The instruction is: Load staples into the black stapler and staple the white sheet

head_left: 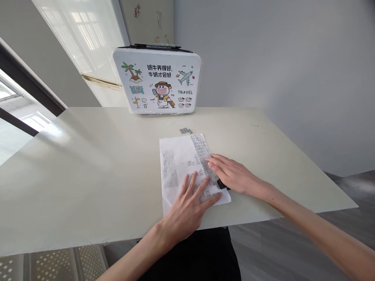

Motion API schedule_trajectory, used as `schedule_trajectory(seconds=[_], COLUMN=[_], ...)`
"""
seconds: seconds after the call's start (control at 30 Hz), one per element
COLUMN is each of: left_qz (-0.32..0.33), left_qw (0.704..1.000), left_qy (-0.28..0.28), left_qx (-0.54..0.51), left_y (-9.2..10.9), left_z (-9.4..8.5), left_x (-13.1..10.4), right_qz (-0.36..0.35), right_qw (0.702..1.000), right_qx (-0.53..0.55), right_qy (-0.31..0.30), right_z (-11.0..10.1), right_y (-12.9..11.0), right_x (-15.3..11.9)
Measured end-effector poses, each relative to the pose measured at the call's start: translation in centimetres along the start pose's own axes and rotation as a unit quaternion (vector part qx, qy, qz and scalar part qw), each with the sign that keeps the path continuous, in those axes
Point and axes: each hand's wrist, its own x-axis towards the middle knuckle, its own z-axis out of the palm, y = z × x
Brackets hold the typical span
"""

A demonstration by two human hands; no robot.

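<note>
White printed paper (181, 156) lies on the table near its front edge, with a dense strip of print along its right side. My left hand (189, 208) rests flat on the lower part of the sheet, fingers spread. At the sheet's right edge, my right hand (234, 173) is over a small black object (222, 184), which looks like a stapler and is mostly hidden under the palm. The right fingers reach left over the printed strip. Just beyond the top of the paper sit several small grey staple strips (185, 130).
A white case (159, 84) with cartoon prints stands upright at the back of the pale table (88, 175). Behind it are a white fridge (84, 35) and a grey wall. A window is at the left.
</note>
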Motion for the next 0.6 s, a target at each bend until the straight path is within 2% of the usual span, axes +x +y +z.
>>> schedule_trajectory(seconds=[0.23, 0.6], left_qz=[-0.003, -0.006], left_qw=[1.000, 1.000], left_qy=[-0.021, -0.018], left_qx=[0.005, 0.014], left_y=[0.02, 0.01], left_z=[0.13, 0.31], left_x=[0.07, 0.10], right_qz=[0.000, 0.003], right_qw=[1.000, 0.999], right_qx=[-0.005, -0.032], right_qy=[-0.003, 0.003], right_z=[0.14, 0.44], right_y=[0.12, -0.16], right_x=[0.22, 0.37])
